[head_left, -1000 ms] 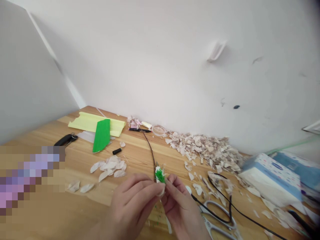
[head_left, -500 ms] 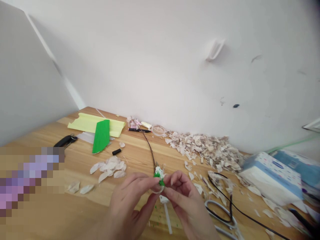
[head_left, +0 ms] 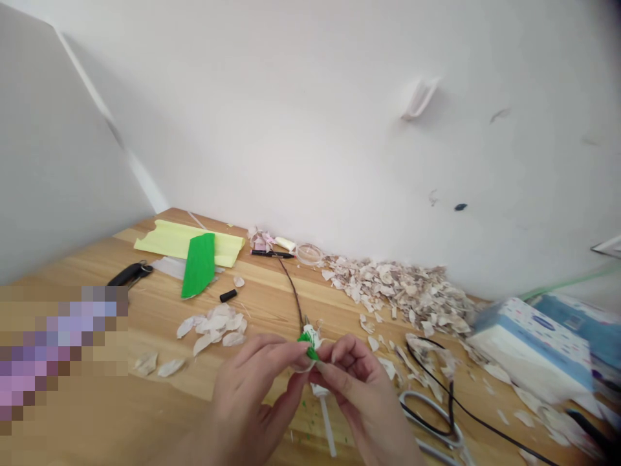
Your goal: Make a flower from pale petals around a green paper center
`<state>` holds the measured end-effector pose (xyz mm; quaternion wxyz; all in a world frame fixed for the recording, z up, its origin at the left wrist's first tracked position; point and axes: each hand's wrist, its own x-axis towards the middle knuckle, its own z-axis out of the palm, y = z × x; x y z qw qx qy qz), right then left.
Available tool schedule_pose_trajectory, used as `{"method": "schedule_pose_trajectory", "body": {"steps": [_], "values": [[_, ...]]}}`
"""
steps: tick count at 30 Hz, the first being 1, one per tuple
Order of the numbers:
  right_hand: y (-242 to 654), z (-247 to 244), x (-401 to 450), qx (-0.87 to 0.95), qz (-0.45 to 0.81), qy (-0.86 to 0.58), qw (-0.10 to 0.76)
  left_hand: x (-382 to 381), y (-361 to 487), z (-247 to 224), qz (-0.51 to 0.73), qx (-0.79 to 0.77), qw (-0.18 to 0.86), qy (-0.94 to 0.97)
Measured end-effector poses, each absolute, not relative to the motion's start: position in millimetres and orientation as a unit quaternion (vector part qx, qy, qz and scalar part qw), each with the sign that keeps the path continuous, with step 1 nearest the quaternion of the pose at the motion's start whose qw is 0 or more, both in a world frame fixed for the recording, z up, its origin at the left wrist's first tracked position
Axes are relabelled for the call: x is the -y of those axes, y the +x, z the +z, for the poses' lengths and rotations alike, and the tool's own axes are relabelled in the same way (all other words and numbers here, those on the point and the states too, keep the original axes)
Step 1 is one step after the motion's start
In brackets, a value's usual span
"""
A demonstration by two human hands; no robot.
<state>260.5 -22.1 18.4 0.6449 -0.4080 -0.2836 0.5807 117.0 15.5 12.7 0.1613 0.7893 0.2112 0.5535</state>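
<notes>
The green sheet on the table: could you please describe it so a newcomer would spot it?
On the wooden table, find the yellow sheet at the back left. The green sheet lies across its near edge, toward its right end. Unlike the small green piece between left hand and right hand, it is a broad strip.

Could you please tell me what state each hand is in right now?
Left hand: closed, holding the small green piece.
Right hand: closed at thumb and forefinger, pinching the same small green piece.
</notes>
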Motion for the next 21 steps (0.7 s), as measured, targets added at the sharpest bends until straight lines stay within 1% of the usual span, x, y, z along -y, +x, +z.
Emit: {"method": "schedule_pose_trajectory", "body": {"steps": [3, 11, 15, 21], "values": [[260.3, 17.8, 21.5, 0.294, 0.572, -0.41, 0.647, -15.3, 116.9, 13.0, 0.554, -0.219, 0.166, 0.786], [257.8, 17.5, 21.6, 0.284, 0.558, -0.421, 0.657, -14.4, 117.3, 12.4, 0.549, -0.21, 0.134, 0.798], [257.0, 20.1, 20.7, 0.281, 0.551, -0.425, 0.661, -13.6, 117.9, 13.7, 0.568, -0.215, 0.131, 0.783], [256.8, 17.2, 20.6, 0.281, 0.544, -0.43, 0.663, -11.2, 116.7, 10.0, 0.565, -0.21, 0.176, 0.778]]}}
